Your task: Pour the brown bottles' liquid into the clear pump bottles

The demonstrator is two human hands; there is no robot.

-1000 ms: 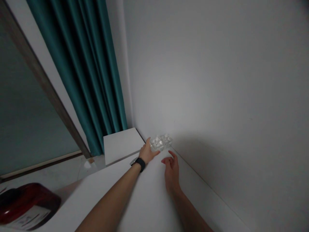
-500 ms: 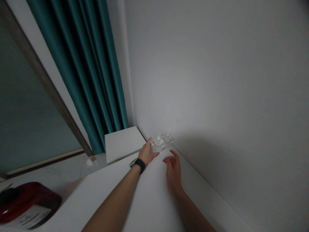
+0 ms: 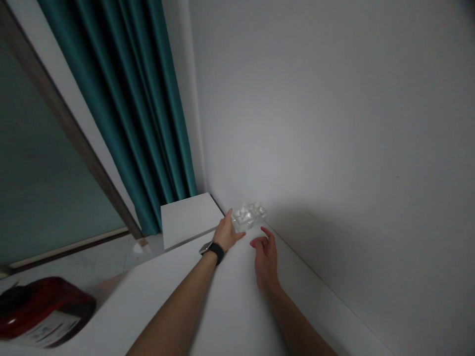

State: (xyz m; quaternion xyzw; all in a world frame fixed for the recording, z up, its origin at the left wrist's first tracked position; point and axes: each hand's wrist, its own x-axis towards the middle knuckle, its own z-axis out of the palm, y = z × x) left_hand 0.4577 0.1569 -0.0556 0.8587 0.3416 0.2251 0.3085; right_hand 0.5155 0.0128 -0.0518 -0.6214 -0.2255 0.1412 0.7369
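A clear plastic box (image 3: 249, 216) with whitish, bumpy contents rests at the far end of the white surface, close against the wall. My left hand (image 3: 225, 235) wraps its left end, thumb along the near side and fingers at the far left corner. What exactly lies inside is too small to make out. Just in front of the box, on the right, my right hand (image 3: 265, 259) hovers with fingers half curled and the index finger and thumb apart. Nothing shows between them. A black-strapped watch (image 3: 213, 250) is on my left wrist.
A red bottle (image 3: 48, 309) with a white label stands at the lower left. Beyond the white tabletop (image 3: 230, 306) is a lower white panel (image 3: 191, 220). The wall (image 3: 334, 123) borders the right side. A teal curtain (image 3: 141, 109) hangs at the back left.
Both hands are almost where they were, with the right hand very slightly farther forward. The plastic box has shifted or turned a little at my left hand.
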